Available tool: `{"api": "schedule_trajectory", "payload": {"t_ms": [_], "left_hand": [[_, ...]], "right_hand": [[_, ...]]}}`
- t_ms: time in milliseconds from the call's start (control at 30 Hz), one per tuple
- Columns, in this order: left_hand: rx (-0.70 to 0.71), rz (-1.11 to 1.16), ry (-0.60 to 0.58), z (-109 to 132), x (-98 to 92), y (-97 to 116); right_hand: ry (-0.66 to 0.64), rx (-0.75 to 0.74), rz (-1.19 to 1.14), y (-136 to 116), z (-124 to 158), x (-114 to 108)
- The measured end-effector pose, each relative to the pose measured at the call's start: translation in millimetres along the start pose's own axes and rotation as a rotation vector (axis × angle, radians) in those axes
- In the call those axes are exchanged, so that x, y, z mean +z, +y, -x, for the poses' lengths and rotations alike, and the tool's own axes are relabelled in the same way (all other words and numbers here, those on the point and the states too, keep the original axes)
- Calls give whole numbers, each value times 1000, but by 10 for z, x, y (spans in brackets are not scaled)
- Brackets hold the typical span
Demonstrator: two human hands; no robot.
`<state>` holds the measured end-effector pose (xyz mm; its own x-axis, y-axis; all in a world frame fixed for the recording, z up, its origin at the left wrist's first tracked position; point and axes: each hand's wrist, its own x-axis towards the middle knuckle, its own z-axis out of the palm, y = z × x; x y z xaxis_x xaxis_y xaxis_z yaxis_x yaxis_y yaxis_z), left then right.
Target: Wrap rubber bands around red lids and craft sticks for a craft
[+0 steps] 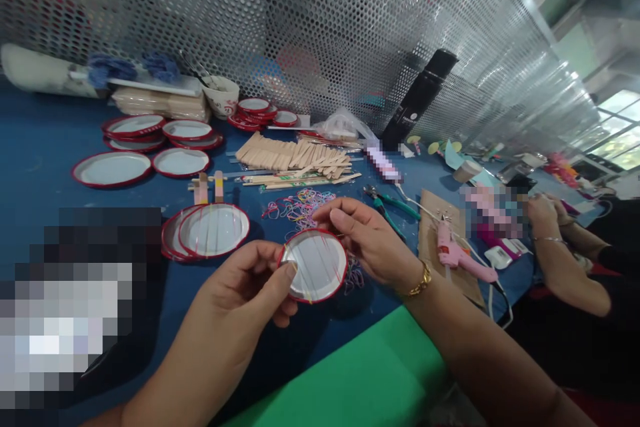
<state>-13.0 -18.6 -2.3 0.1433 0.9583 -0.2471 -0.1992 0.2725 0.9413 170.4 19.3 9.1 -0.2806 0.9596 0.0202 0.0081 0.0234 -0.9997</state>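
The left hand (pixel 243 287) pinches a banded red-rimmed lid (pixel 320 263) just in front of the rubber-band pile (pixel 303 203); I can't tell the right hand's grip (pixel 370 240). Left of the pile, another banded lid (pixel 215 233) looks done; plain lids (pixel 111 169) don't.

A shiny, gold-coloured, chunky link bracelet (pixel 423 280) circles the wrist of the bare right hand (pixel 367 240). The left hand (pixel 245 287) and its wrist are bare, as are both slender, tapering forearms (pixel 480 340).

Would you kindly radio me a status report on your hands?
Left hand holding lid, white side facing me. Right hand at its rim, grip unclear. Loose bands just beyond.
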Motion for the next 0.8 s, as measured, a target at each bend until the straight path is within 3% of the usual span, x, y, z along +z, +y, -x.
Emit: {"api": "schedule_trajectory", "payload": {"t_ms": [167, 367, 500, 800], "left_hand": [[32, -46, -9, -4, -23, 10], [132, -138, -53, 42, -65, 18], [194, -242, -45, 52, -61, -3], [168, -249, -11, 32, -50, -20]], "right_hand": [[-107, -166, 337, -85, 84, 54], [13, -192, 237, 5, 85, 83], [82, -249, 331, 17, 95, 89], [98, -316, 408, 26, 108, 145]]}}
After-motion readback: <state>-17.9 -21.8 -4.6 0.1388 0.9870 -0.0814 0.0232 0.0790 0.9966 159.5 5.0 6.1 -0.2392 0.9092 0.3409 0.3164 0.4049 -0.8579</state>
